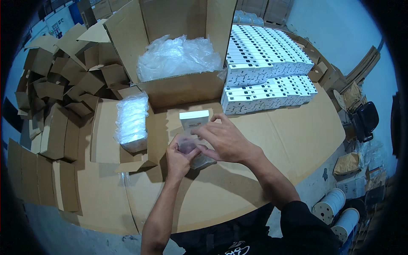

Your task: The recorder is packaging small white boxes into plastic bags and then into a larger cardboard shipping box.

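My left hand (178, 159) and my right hand (225, 140) meet over the cardboard-covered table (297, 131). Together they hold a small white box (194, 120) and a clear plastic sleeve (196, 159) below it. The box stands upright between my fingertips, its lower end at the sleeve's mouth. My right fingers pinch the sleeve's upper edge, and my left fingers grip it from the side.
A plastic-wrapped stack of white boxes (131, 123) lies to the left. A large open carton (178, 55) holding clear plastic bags stands behind. Rows of white boxes (267, 72) fill the right rear. Folded brown cartons (63, 85) pile up at left. White spools (329, 206) stand on the floor at right.
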`<state>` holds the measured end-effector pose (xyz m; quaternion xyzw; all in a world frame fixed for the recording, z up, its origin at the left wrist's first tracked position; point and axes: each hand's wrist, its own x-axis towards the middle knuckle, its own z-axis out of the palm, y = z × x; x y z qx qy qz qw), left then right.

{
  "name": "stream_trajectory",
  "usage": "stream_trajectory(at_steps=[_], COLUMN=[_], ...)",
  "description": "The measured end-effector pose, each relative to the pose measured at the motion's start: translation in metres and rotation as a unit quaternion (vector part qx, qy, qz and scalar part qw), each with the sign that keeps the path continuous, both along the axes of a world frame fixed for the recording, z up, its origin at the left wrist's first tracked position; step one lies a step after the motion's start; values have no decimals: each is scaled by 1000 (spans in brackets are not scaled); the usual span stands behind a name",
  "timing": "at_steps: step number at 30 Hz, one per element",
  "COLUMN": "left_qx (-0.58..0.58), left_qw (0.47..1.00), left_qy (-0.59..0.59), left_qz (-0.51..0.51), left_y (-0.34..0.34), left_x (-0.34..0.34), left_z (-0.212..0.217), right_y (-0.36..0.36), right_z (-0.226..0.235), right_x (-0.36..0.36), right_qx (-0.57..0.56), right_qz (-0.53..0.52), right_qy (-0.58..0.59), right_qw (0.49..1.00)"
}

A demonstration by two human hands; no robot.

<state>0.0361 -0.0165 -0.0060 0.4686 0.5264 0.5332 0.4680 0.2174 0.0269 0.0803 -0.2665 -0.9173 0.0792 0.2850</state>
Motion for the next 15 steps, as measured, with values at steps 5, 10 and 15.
stream_trajectory(at_steps=[5,10,15], left_qx=[-18,14,-37], left_qw=[999,996,990], left_qy=[23,21,-16], left_qz=[-20,-88,-133], left_y=[-3,-2,-3], left_x=[2,-5,-1], left_z=[22,10,18], right_y=[11,24,32], right_z=[16,30,24], right_x=[3,-2,5], right_qx=[-94,-169,-158], right_qz=[7,54,106], right_qy=[-104,-116,-62], right_qw=[990,977,980])
